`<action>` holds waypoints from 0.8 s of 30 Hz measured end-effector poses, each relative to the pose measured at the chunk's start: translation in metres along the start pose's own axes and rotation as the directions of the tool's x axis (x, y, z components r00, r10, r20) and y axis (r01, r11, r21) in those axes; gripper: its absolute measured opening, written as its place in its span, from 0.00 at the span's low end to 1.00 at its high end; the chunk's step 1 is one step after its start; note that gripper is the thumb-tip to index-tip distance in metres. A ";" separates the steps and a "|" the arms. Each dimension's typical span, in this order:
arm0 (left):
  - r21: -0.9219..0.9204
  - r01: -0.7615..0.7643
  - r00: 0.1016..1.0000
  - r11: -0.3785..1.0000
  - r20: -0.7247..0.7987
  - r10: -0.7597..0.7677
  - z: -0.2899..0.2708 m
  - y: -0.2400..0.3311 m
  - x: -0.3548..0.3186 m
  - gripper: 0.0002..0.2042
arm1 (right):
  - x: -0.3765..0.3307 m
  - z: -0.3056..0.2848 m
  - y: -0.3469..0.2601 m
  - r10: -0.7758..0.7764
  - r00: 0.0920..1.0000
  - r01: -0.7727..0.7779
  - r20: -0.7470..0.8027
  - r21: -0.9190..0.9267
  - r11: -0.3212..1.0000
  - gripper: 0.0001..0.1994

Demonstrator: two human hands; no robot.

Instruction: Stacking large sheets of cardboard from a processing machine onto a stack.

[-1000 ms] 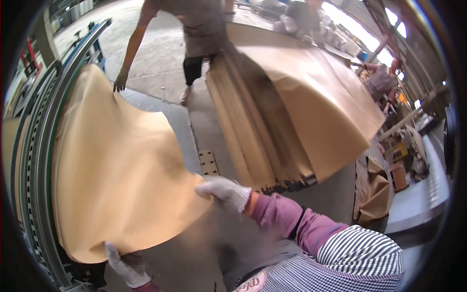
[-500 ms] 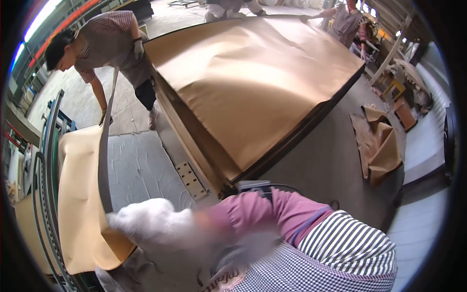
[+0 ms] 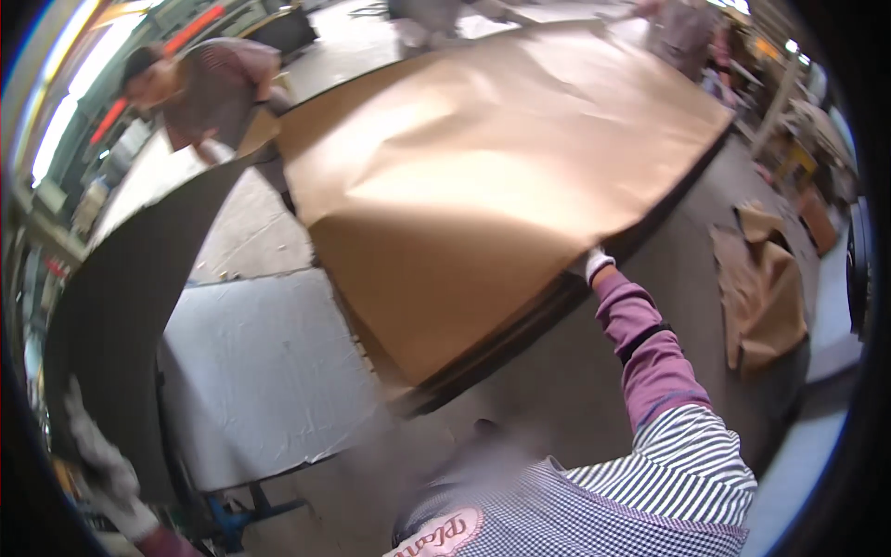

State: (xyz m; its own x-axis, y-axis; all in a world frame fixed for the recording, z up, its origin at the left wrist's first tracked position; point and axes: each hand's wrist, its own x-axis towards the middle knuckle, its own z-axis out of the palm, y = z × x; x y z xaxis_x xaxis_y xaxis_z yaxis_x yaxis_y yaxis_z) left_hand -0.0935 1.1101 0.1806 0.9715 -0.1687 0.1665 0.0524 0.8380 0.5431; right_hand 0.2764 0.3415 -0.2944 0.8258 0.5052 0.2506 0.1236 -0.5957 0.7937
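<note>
My left hand (image 3: 104,459), in a white glove and blurred, is at the lower left, closed on the near edge of a large flexible sheet (image 3: 121,306). The sheet stands raised and curved with its dark grey side showing. My right hand (image 3: 598,264), also white-gloved, reaches out to the right and grips the near edge of the large brown sheet (image 3: 445,269) on top of a stack; its fingertips are hidden at that edge. At the far left a co-worker (image 3: 218,93) bends over the raised sheet's far end.
A pale slab with a wrinkled surface (image 3: 269,371) lies between the raised sheet and the stack. Two other people (image 3: 682,32) (image 3: 427,23) stand at the stack's far side. Crumpled brown sheets (image 3: 766,297) lie on the floor at right. A blue metal frame (image 3: 251,511) shows below the slab.
My right hand has swung from the left sheet's edge over to the brown stack. The left sheet has risen, turning its dark side into view. My left hand now shows at its edge.
</note>
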 end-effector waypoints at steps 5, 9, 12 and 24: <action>0.512 -0.222 0.975 0.830 0.093 0.204 0.068 0.042 0.030 0.41 | 0.070 -0.165 -0.094 -0.420 0.767 0.641 -0.485 0.554 0.531 0.17; 0.679 -0.261 0.954 0.686 0.074 0.289 0.113 0.023 0.051 0.39 | 0.071 -0.365 -0.109 -0.670 0.615 0.463 -0.416 0.878 -0.119 0.24; 0.712 -0.152 0.987 0.686 0.079 0.137 0.125 -0.006 0.086 0.35 | 0.093 -0.393 -0.057 -0.665 0.540 0.678 -0.516 0.734 -0.019 0.19; 0.481 0.521 0.834 0.705 -0.463 -0.301 0.122 -0.294 0.104 0.17 | 0.014 -0.498 0.077 -0.185 0.844 -0.306 -0.503 -0.169 -0.937 0.29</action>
State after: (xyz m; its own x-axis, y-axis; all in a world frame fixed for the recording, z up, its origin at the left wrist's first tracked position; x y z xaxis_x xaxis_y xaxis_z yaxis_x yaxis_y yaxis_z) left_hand -0.0358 0.7827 0.1381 0.9014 -0.1526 -0.4053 0.4321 0.2533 0.8655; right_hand 0.0240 0.6140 0.0458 0.3972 0.8508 0.3441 -0.4616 0.5093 -0.7264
